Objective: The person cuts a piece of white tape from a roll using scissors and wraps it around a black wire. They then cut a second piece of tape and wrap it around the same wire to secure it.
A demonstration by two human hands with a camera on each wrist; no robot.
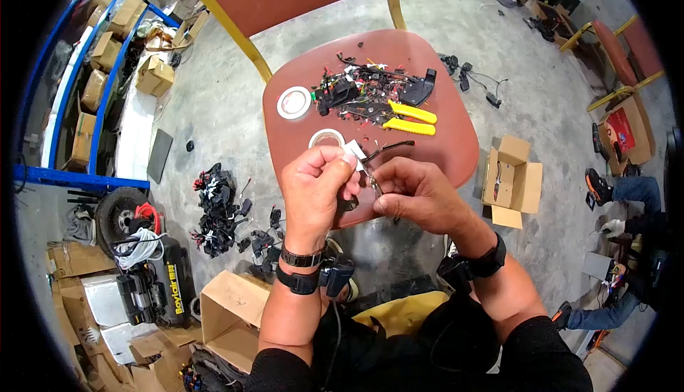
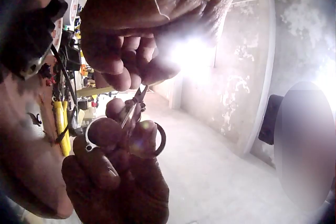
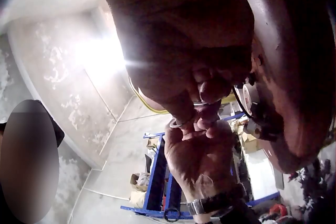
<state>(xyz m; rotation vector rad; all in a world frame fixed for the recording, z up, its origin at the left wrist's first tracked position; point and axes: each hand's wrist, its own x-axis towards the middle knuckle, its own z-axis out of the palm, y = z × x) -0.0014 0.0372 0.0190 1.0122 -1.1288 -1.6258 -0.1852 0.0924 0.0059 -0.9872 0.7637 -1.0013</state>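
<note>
My right hand (image 1: pixel 417 189) grips small scissors (image 2: pixel 140 96), its fingers in the ring handles. The blades point at the fingertips of my left hand (image 1: pixel 313 185), which curl close in front of them. Thumb and forefinger of the left hand pinch a small white piece (image 1: pixel 354 151). Right behind the fingers, a black cable (image 1: pixel 388 149) overlaps the chair seat (image 1: pixel 442 153) in the head view. On that seat lie yellow-handled pliers (image 1: pixel 410 126), a white tape roll (image 1: pixel 293 102) and a second roll (image 1: pixel 326 139) partly hidden by the left hand.
A pile of black connectors and wire scraps (image 1: pixel 370 89) covers the seat's middle. More connectors (image 1: pixel 221 210) lie on the floor at left. An open carton (image 1: pixel 509 182) stands right of the chair, another carton (image 1: pixel 231 310) by my left arm. Blue shelving (image 1: pixel 92 85) stands at far left.
</note>
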